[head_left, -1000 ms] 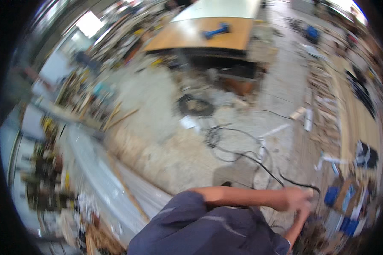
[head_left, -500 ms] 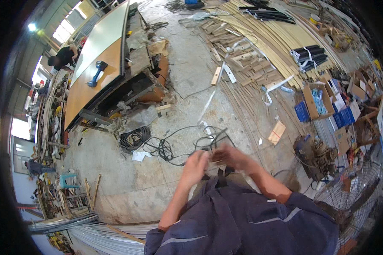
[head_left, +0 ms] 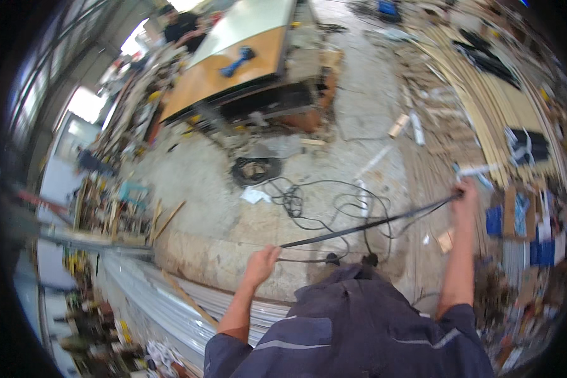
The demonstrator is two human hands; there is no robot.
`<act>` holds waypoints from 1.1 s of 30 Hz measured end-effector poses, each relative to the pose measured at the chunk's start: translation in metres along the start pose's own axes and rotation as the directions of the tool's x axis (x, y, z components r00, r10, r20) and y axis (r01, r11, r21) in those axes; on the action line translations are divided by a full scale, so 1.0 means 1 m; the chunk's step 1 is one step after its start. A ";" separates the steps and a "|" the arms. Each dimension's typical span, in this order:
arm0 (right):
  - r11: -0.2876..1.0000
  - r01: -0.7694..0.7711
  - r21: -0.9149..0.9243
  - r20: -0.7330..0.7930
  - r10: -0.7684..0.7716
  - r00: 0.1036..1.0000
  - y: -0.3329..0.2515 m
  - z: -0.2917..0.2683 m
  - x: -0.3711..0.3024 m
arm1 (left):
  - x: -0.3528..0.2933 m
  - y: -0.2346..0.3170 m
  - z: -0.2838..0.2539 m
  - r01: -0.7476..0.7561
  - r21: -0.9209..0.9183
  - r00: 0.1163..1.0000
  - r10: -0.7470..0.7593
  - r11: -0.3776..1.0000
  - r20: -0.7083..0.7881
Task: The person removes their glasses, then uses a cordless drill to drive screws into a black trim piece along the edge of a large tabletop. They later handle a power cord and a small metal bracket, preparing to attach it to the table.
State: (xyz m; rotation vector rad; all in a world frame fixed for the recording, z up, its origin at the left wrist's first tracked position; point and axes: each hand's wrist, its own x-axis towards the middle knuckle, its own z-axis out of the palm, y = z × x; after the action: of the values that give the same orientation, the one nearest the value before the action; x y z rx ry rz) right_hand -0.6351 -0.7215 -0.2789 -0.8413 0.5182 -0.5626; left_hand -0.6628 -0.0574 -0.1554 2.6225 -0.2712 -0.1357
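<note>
Cluttered workshop floor (head_left: 220, 214) filled the frame. Across the lower middle we held a thin dark strip (head_left: 365, 223) taut, left hand (head_left: 261, 263) and right hand (head_left: 465, 196) each closed on an end. It seemed light and bendy, best gripped near its ends.

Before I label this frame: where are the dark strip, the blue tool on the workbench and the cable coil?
dark strip (head_left: 372, 223), head view, mid-span between the hands.
blue tool (head_left: 238, 61), head view, its body.
cable coil (head_left: 256, 170), head view, its ring on the floor.
</note>
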 end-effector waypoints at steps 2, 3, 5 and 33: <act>0.996 -0.028 0.084 -0.114 0.037 0.993 -0.044 -0.030 0.024 | -0.023 -0.078 -0.030 0.160 0.055 0.978 -0.151 0.986 -0.141; 1.000 0.016 -0.012 -0.298 -0.019 0.954 -0.058 -0.019 0.022 | -0.043 -0.112 -0.049 0.268 0.101 0.951 -0.246 0.958 -0.186; 0.990 -0.002 0.141 -0.098 0.016 0.995 -0.086 -0.031 0.037 | -0.083 -0.180 -0.078 0.342 0.128 0.912 -0.295 0.931 -0.286; 0.866 -0.332 0.374 0.112 0.313 0.943 0.047 0.223 -0.221 | 0.052 0.125 0.079 -0.079 -0.678 0.819 0.435 0.731 0.374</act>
State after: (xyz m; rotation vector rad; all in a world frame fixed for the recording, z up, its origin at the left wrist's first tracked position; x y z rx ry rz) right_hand -0.6463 -0.4330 -0.1466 -0.3738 0.4705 -0.3176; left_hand -0.6449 -0.2129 -0.1659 1.7859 -0.6596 -0.7082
